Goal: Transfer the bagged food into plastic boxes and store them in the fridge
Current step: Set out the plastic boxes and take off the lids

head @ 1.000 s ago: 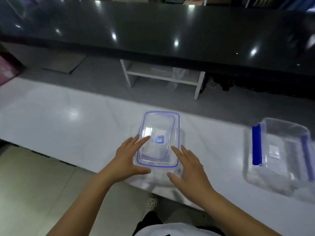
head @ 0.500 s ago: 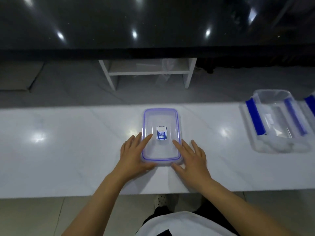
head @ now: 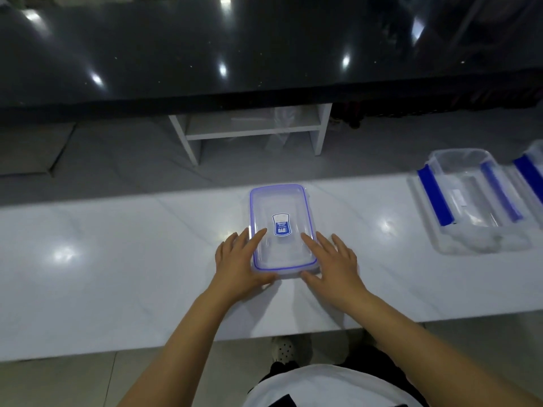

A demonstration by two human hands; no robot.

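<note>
- While a white marble-look counter (head: pixel 117 259) runs across the middle of the frame, a clear plastic box (head: pixel 281 230) with a blue-rimmed lid sits at its centre, long axis pointing from the person toward the top of the frame.
- Both hands bracket the box's near short end: the left hand (head: pixel 238 265) lies on the frame-left side, the right hand (head: pixel 335 265) on the frame-right side, about equally close, so neither has the advantage.
- Fingers of both hands are straight and slightly spread, laid flat rather than curled; the left fingertips (head: pixel 260 232) and the right fingertips (head: pixel 307 238) rest on the lid's edges, while each thumb touches the near corner of the box.
- Because the box runs lengthwise away from the palms, its far end and a small blue label (head: pixel 282 224) lie beyond the fingertips, toward the upper centre.
- No bagged food is visible on the counter; whether this box holds anything cannot be told, though it looks empty through the clear lid.
- Judging by the flat, two-sided contact, the next move likely calls for lifting the lid off at the near end.
- Well apart, at the right edge of the frame, a second clear box (head: pixel 467 201) with blue clips rests on the same counter.
</note>
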